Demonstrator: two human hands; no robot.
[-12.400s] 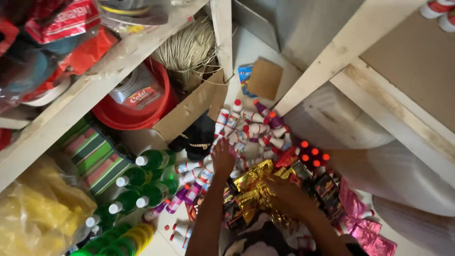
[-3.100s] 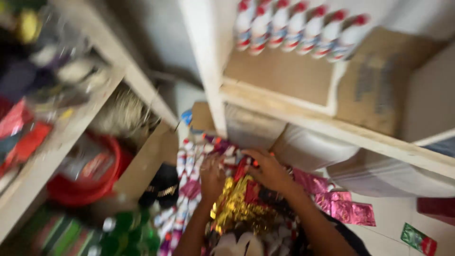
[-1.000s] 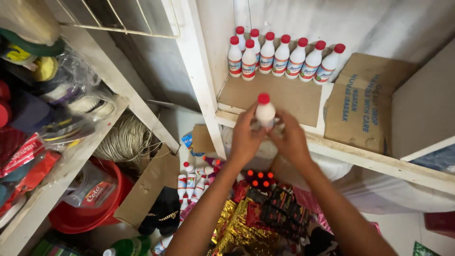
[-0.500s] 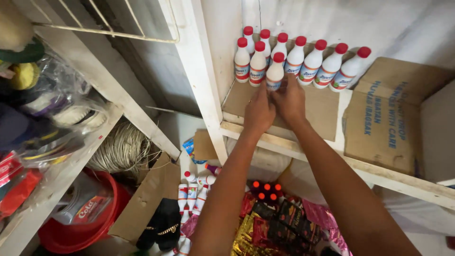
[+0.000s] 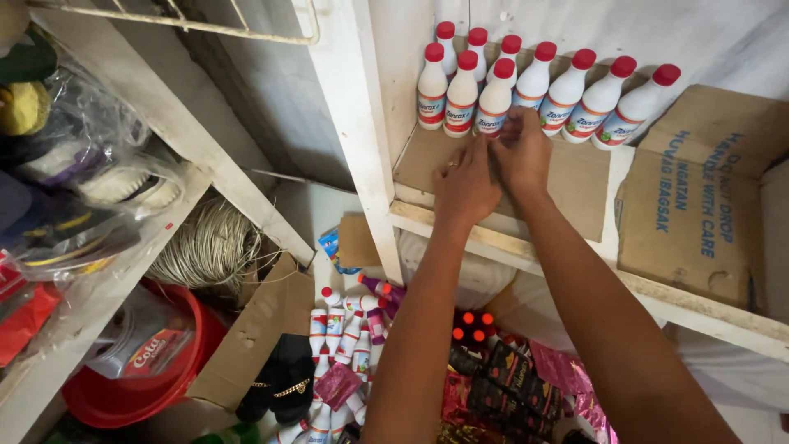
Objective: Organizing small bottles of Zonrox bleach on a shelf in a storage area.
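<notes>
White bottle (image 5: 494, 105) gripped by both hands (image 5: 493, 168) | 8 bottles (image 5: 567, 94) flank | cardboard box (image 5: 707, 193) right

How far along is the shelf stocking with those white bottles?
Done: a row of red-capped white bottles stands at the back of the shelf. In hand: the left hand and right hand are at the front bottle, its grip unclear. Left: more bottles on the floor.

Soft, even light on the pale back wall, dimmer low down; sharp focus, corners bowed by wide-angle distortion.
</notes>
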